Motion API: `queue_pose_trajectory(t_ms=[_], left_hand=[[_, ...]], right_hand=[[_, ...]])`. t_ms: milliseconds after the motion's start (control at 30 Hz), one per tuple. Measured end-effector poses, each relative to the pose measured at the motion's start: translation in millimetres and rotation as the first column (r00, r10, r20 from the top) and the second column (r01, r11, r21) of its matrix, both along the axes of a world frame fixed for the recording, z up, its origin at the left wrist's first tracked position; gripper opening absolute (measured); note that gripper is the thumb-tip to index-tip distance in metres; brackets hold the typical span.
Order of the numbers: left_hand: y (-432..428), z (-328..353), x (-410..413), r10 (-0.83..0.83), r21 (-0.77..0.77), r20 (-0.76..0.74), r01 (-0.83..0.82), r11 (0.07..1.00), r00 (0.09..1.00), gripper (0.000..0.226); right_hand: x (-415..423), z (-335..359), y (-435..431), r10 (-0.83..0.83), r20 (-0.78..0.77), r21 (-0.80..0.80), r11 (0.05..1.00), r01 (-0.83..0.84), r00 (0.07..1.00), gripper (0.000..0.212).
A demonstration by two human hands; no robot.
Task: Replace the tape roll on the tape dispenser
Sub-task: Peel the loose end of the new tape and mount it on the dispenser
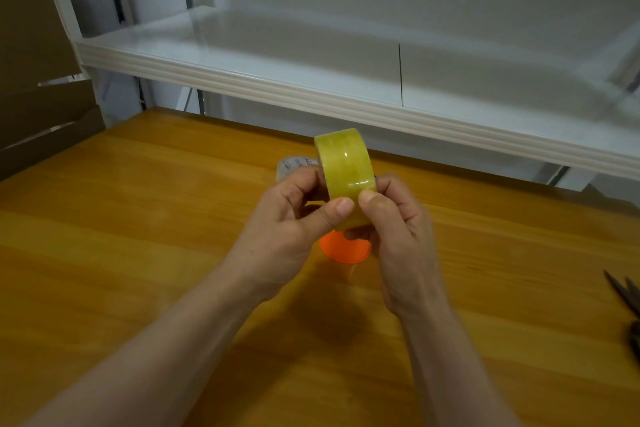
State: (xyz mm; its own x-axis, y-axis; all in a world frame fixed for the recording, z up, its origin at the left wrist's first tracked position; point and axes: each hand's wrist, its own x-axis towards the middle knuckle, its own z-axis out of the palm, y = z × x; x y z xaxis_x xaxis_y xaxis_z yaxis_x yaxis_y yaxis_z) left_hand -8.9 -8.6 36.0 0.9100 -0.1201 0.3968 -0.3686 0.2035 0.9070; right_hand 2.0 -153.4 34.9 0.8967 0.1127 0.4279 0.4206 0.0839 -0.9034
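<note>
A yellowish clear tape roll (346, 163) is held upright on its edge above the wooden table (138, 218), between both hands. My left hand (287, 229) grips its left side with the thumb pressed on the roll's outer face. My right hand (401, 236) grips the right side, its thumb tip meeting the left thumb on the tape surface. Below the hands an orange plastic part (341, 250) shows, partly hidden by my fingers; I cannot tell whether it is the tape dispenser. A greyish round object with a printed label (294, 165) lies on the table behind my left hand.
A white metal shelf (311, 90) runs across just above the back of the table. Brown cardboard (38, 80) leans at the far left. Dark scissors (627, 302) lie at the table's right edge.
</note>
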Motion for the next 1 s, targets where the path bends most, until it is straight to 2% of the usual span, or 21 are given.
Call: queue_pose_trajectory(t_ms=[200,267,400,733,1000], left_hand=[[-7.6,-5.6,-3.5,0.033,0.105,0.034,-0.037,0.994,0.999,0.021],[-7.7,-5.0,-3.7,0.036,0.083,0.042,-0.040,0.996,0.998,0.021],[-2.8,-2.9,-0.9,0.023,-0.016,-0.006,-0.023,1.000,1.000,0.021],[1.6,-0.6,3.1,0.025,-0.136,-0.137,-0.044,0.990,0.990,0.033],[2.0,5.0,-0.3,-0.060,-0.111,-0.173,0.041,0.993,0.983,0.041]], right_hand=[[-1.2,0.8,-2.1,0.002,-0.028,0.050,0.999,0.000,1.000,0.028],[-0.7,0.9,-1.7,-0.024,-0.025,0.033,0.999,0.025,0.999,0.030],[-1.6,3.4,-0.1,-0.020,-0.017,-0.003,1.000,0.020,1.000,0.020],[-2.3,3.6,-0.3,0.032,-0.021,-0.026,0.999,-0.032,0.999,0.020],[-3.1,4.0,-0.1,-0.039,0.008,-0.059,0.997,0.040,0.999,0.018]])
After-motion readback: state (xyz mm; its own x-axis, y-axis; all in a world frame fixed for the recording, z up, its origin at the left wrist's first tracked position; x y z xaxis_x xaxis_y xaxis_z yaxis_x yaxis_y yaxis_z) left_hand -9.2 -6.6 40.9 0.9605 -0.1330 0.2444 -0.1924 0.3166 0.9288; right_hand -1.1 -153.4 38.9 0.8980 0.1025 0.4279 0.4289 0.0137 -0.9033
